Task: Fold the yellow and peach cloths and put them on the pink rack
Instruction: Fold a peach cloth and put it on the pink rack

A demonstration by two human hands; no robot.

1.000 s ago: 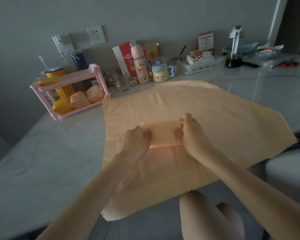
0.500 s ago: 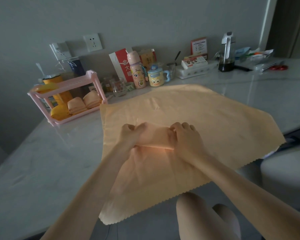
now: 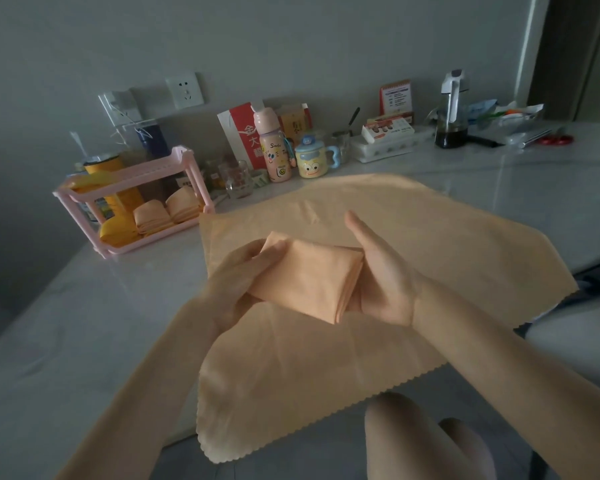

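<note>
A folded peach cloth (image 3: 309,277) is held in the air between both hands, above a large yellow cloth (image 3: 413,237) spread flat on the counter. My left hand (image 3: 238,277) grips the folded cloth's left end, thumb on top. My right hand (image 3: 381,275) cups its right end, with the fingers hidden under the folds. The pink rack (image 3: 187,164) stands at the back left; its lower shelf holds two folded peach cloths (image 3: 168,211) and a folded yellow cloth (image 3: 116,228). Another yellow piece (image 3: 89,178) lies on the top shelf.
Along the wall stand a pink bottle (image 3: 272,147), a cartoon mug (image 3: 314,161), a glass jar (image 3: 238,178), a red bag, an egg tray (image 3: 388,143) and a dark-liquid jug (image 3: 451,126). Red scissors (image 3: 555,139) lie far right. My knees show below the counter edge.
Both hands were pressing the folded peach cloth flat on the yellow cloth. They have lifted it off the surface, and it now hangs between them, tilted.
</note>
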